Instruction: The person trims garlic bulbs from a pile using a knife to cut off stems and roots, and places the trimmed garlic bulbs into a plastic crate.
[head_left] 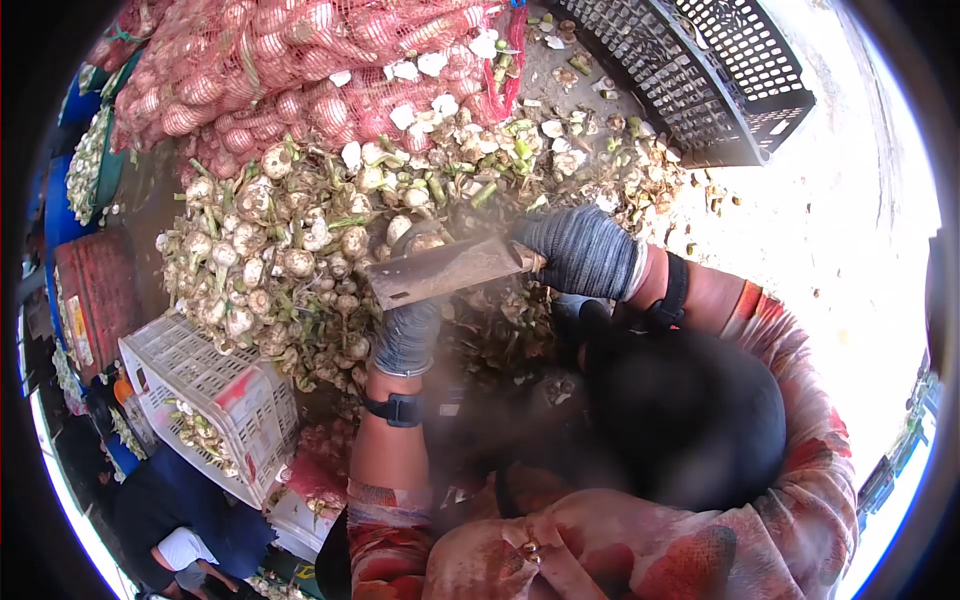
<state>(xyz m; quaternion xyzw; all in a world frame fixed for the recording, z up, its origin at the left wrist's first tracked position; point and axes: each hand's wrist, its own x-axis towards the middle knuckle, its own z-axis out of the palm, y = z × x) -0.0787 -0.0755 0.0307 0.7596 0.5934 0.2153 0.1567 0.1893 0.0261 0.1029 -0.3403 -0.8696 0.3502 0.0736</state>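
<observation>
The knit-gloved fingers of the right hand (582, 246) clamp a flat, rectangular metal cleaver (445, 272) over heaped papery garlic bulbs (250, 250); it partly hides the left hand (408, 335), whose grip I cannot tell.

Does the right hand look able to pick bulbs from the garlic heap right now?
Probably not: the right hand grips the cleaver, which would likely need setting down first, though the garlic heap lies close by.

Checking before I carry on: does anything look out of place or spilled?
Yes: garlic scraps lie strewn loose on the floor near the black crate, outside any container. The white crate has a red smear, cause unclear.
</observation>
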